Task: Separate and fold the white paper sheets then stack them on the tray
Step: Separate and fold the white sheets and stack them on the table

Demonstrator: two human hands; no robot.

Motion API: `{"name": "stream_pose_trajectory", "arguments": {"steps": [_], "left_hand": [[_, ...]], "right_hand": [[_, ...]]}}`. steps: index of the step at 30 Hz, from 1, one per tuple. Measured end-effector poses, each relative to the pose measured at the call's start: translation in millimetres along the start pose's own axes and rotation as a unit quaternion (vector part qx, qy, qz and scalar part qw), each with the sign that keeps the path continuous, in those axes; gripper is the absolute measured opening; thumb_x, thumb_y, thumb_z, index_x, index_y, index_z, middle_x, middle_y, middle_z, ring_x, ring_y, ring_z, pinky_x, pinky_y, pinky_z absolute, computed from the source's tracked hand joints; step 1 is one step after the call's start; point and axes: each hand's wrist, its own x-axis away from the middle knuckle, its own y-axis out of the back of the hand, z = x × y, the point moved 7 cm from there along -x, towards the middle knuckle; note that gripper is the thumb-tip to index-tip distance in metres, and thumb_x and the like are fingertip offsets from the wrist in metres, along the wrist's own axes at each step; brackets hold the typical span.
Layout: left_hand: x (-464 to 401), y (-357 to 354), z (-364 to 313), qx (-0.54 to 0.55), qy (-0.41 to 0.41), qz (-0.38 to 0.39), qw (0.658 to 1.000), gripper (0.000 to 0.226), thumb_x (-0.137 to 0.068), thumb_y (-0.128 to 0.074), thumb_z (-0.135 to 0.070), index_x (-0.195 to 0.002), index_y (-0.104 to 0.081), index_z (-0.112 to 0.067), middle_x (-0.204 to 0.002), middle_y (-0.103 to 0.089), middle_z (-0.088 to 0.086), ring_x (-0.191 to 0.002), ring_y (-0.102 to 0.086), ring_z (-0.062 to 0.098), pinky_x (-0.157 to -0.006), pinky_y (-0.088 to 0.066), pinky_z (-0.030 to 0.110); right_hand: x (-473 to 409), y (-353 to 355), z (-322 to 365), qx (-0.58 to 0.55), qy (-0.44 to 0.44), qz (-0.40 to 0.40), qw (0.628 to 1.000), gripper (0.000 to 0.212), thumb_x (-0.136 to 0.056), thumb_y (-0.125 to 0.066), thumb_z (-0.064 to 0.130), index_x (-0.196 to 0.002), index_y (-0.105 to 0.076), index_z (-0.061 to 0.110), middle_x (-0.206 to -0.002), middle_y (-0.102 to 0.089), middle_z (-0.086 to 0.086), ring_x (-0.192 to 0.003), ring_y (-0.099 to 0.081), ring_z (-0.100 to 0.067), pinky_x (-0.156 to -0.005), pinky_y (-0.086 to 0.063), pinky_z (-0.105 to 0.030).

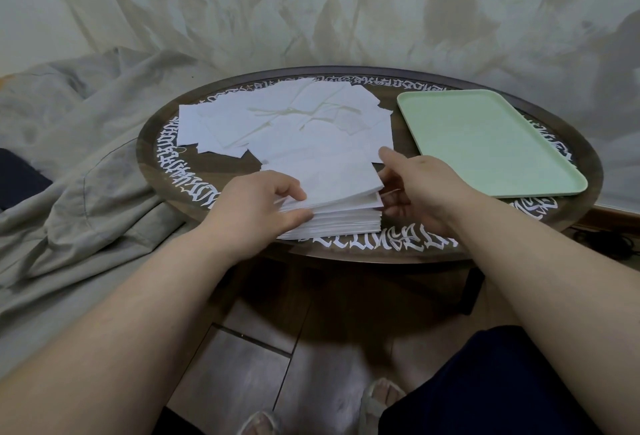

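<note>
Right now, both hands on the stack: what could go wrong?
1. The left hand and right hand are lifting several top sheets off the stack, so more than one sheet may come away.
2. The stack sits near the table edge; a tug could slide it off.
3. The loose papers behind could get swept on the way to the tray.

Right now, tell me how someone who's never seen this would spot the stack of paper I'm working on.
On the round dark table with white lettering, look at the near edge, left of the green tray. The neat stack of white sheets sits between both hands, unlike the loose scattered sheets behind it.
</note>
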Motion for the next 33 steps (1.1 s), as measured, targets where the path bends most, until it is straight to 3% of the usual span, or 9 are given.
{"name": "stream_pose_trajectory", "arguments": {"steps": [4,9,13,16,20,23,26,31,33], "left_hand": [[0,1,-2,-0.011,-0.009,-0.005,1.000,0.020,-0.079,-0.079,-0.032,-0.097,-0.071,-0.026,-0.121,-0.065,-0.011,-0.111,-0.059,0.010,-0.098,-0.045,0.032],[1,4,-5,-0.017,-0.020,-0.016,1.000,0.023,-0.079,-0.079,-0.031,-0.100,-0.069,-0.025,-0.119,-0.063,-0.013,-0.103,-0.055,0.005,-0.096,-0.043,0.026],[2,3,-5,-0.025,-0.025,-0.011,0.999,0.024,-0.079,-0.080,-0.029,-0.100,-0.070,-0.024,-0.123,-0.063,-0.011,-0.103,-0.054,0.005,-0.095,-0.042,0.024],[2,1,-6,-0.036,-0.031,-0.006,0.999,0.022,-0.082,-0.077,-0.033,-0.101,-0.072,-0.023,-0.122,-0.064,-0.010,-0.112,-0.056,0.009,-0.093,-0.041,0.024],[1,-1,-10,-0.031,-0.043,-0.019,0.998,0.024,-0.098,-0.055,-0.033,-0.114,-0.071,-0.023,-0.130,-0.060,-0.007,-0.129,-0.045,0.013,-0.099,-0.026,0.017],[-2,-15,1,-0.061,-0.048,0.014,0.997,0.051,-0.099,-0.033,-0.048,-0.136,-0.057,-0.023,-0.151,-0.044,0.003,-0.147,-0.023,0.021,-0.119,-0.008,0.023],[-6,-23,12,-0.075,-0.054,0.015,0.996,0.078,-0.089,-0.009,-0.061,-0.145,-0.046,-0.022,-0.155,-0.039,0.004,-0.151,-0.016,0.019,-0.124,-0.005,0.035],[-7,-28,15,-0.083,-0.058,0.015,0.995,0.085,-0.085,-0.003,-0.059,-0.149,-0.039,-0.016,-0.156,-0.037,0.004,-0.151,-0.015,0.016,-0.122,0.003,0.026],[-9,-29,20,-0.076,-0.042,0.010,0.996,0.085,-0.085,-0.003,-0.061,-0.150,-0.037,-0.019,-0.158,-0.033,0.005,-0.152,-0.010,0.018,-0.123,0.001,0.030]], "right_hand": [[-5,0,-3,0.047,0.008,0.013,0.999,0.012,-0.085,-0.068,0.019,-0.088,-0.063,0.008,-0.073,-0.056,-0.013,-0.064,-0.052,-0.024,-0.076,-0.055,-0.043],[-3,1,0,0.057,0.018,0.006,0.998,0.011,-0.080,-0.069,0.009,-0.075,-0.062,0.003,-0.066,-0.051,-0.009,-0.061,-0.045,-0.019,-0.072,-0.043,-0.033],[-1,1,3,0.084,0.035,0.006,0.996,0.024,-0.079,-0.071,0.006,-0.062,-0.054,0.004,-0.055,-0.043,-0.004,-0.053,-0.047,-0.014,-0.059,-0.046,-0.021],[2,0,4,0.061,0.030,0.011,0.998,0.017,-0.080,-0.071,0.005,-0.067,-0.060,0.005,-0.052,-0.047,-0.004,-0.045,-0.048,-0.010,-0.050,-0.048,-0.019],[1,2,6,0.041,0.046,-0.010,0.998,0.012,-0.079,-0.072,0.001,-0.076,-0.062,0.005,-0.054,-0.058,0.000,-0.047,-0.057,-0.011,-0.055,-0.052,-0.025],[0,2,8,0.042,0.060,-0.027,0.997,0.014,-0.079,-0.071,-0.002,-0.081,-0.060,0.006,-0.072,-0.058,-0.008,-0.059,-0.058,-0.018,-0.056,-0.055,-0.029],[-1,3,9,0.066,0.074,-0.043,0.994,0.013,-0.081,-0.071,0.000,-0.083,-0.059,0.005,-0.080,-0.059,-0.013,-0.065,-0.059,-0.020,-0.053,-0.055,-0.027],[-2,4,7,0.172,0.065,-0.050,0.982,0.013,-0.080,-0.072,0.011,-0.076,-0.061,0.009,-0.077,-0.064,-0.008,-0.067,-0.062,-0.021,-0.065,-0.060,-0.035],[-1,8,17,0.303,0.094,-0.094,0.944,0.012,-0.080,-0.071,0.019,-0.077,-0.061,0.014,-0.081,-0.064,-0.002,-0.076,-0.061,-0.021,-0.070,-0.053,-0.035]]}}
